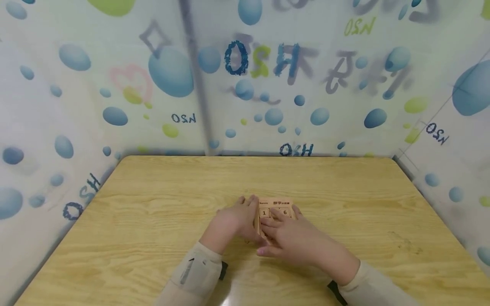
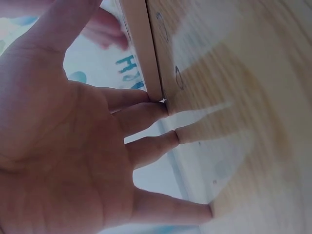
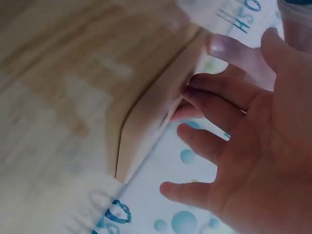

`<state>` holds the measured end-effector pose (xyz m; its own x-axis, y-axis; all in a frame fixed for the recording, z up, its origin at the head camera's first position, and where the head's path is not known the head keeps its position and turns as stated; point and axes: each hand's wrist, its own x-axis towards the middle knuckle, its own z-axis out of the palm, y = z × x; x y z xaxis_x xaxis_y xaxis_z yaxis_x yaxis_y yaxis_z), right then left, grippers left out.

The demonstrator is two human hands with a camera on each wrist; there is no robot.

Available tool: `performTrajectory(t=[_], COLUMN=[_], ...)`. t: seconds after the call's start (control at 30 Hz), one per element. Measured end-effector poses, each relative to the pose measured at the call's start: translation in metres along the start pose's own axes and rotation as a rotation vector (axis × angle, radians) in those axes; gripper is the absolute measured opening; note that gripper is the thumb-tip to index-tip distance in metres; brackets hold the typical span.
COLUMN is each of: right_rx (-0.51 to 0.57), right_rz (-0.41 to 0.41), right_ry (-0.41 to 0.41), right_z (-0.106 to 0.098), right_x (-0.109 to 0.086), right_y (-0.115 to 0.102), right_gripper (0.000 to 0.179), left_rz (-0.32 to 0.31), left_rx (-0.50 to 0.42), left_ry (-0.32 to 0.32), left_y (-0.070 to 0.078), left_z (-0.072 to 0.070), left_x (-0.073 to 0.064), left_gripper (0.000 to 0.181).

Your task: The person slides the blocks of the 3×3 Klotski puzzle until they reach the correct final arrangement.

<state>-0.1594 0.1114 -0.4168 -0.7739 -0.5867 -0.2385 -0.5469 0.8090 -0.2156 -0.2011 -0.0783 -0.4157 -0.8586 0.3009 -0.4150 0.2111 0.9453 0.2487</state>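
- On the desk [image 1: 134, 204] we see a flat, pale wooden board [image 1: 271, 202], dark lettering [image 1: 281, 203] along its far end, square tiles [image 1: 264, 213] reading 1 and 6.
- Down on the desk, our left hand [image 1: 239, 219], fingers spread, touches the board.
- Above the desk, our right hand [image 1: 296, 238] spans the tiles, fingers apart.

The desk [image 1: 153, 212] is light yellow wood with wavy lines and rounded back corners. A faint dark smudge [image 1: 405, 244] marks its right side. Pale walls [image 1: 34, 110] stand behind it and on both sides. Blue bubbles [image 1: 171, 72], big and small, dot them, with green spots [image 1: 170, 130] here and there. The letters H2O [image 1: 260, 60] show backwards in many places. A gray stripe [image 1: 194, 63] runs down the back wall [image 1: 220, 25], near a pink heart [image 1: 146, 83] and a gray star [image 1: 146, 39].
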Motion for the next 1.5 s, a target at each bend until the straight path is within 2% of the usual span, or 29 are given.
performTrajectory(t=[0.23,0.4,0.53,0.77,0.97,1.1,1.23,1.37,1.43,1.5], right_rx=[-0.033,-0.013,0.018,0.06,-0.016,-0.003,0.01,0.084,0.112,0.099], right_rz=[0.119,0.085,0.098,0.108,0.197,0.222,0.226,0.161,0.139,0.154], right_ry=[-0.014,0.006,-0.008,-0.088,-0.018,-0.012,-0.006,-0.013,-0.014,-0.01], right_z=[-0.004,-0.004,0.0,-0.008,-0.005,0.0,0.0,0.0,0.0,-0.001], right_x=[-0.007,0.006,0.018,-0.001,0.008,0.014,0.017,0.019,0.017,0.011], right_y=[0.002,0.002,-0.001,-0.013,-0.007,-0.007,-0.01,-0.01,-0.01,-0.008], right_gripper=[0.074,0.081,0.083,0.084,0.091,0.093,0.092,0.086,0.085,0.085], left_rz=[0.015,-0.004,-0.016,-0.007,-0.008,-0.015,-0.022,-0.022,-0.02,-0.007], left_rx=[-0.008,0.0,-0.012,-0.012,-0.012,-0.014,-0.023,-0.024,-0.02,-0.004], left_ry=[0.008,-0.017,-0.032,-0.007,-0.011,-0.026,-0.027,-0.027,-0.027,-0.019], left_y=[0.002,0.002,0.001,0.0,0.001,0.001,0.0,-0.001,0.0,0.001], left_z=[-0.001,-0.003,-0.002,-0.002,-0.003,-0.001,-0.001,-0.002,-0.002,-0.002], left_x=[0.001,0.001,0.002,0.0,0.001,0.001,0.002,0.002,0.002,0.003], left_gripper=[0.132,0.123,0.116,0.134,0.128,0.118,0.114,0.115,0.116,0.119])
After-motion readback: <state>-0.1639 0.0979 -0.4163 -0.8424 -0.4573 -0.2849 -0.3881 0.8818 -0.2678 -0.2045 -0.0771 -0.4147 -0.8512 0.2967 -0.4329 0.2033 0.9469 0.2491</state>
